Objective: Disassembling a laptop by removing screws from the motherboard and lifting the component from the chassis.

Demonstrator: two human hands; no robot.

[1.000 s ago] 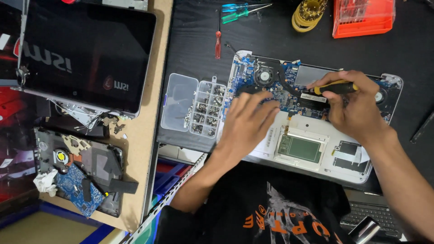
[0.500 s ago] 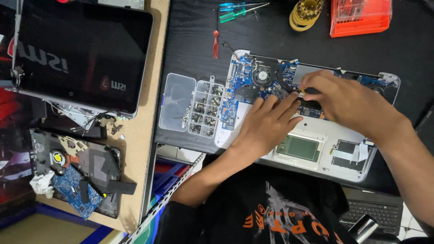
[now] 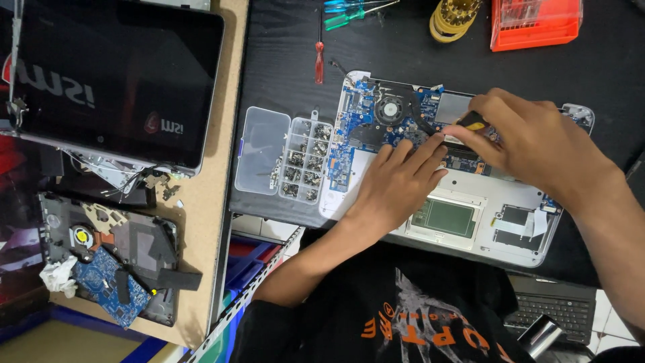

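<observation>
The right hand (image 3: pixel 537 144) closes its grip on a black-and-yellow screwdriver (image 3: pixel 463 128), shaft slanting left-down to the blue motherboard (image 3: pixel 376 124); the left hand (image 3: pixel 396 185), empty, fingers flat, rests just below its tip.

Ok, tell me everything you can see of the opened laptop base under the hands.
The opened laptop base lies flat on the black mat, its white shell uncovered. A blue circuit board with a round fan fills its upper part; a green-backed touchpad panel sits lower. The left hand rests on it; the right hand holds a black-and-yellow tool to the board. A clear parts box adjoins its left edge.
</observation>
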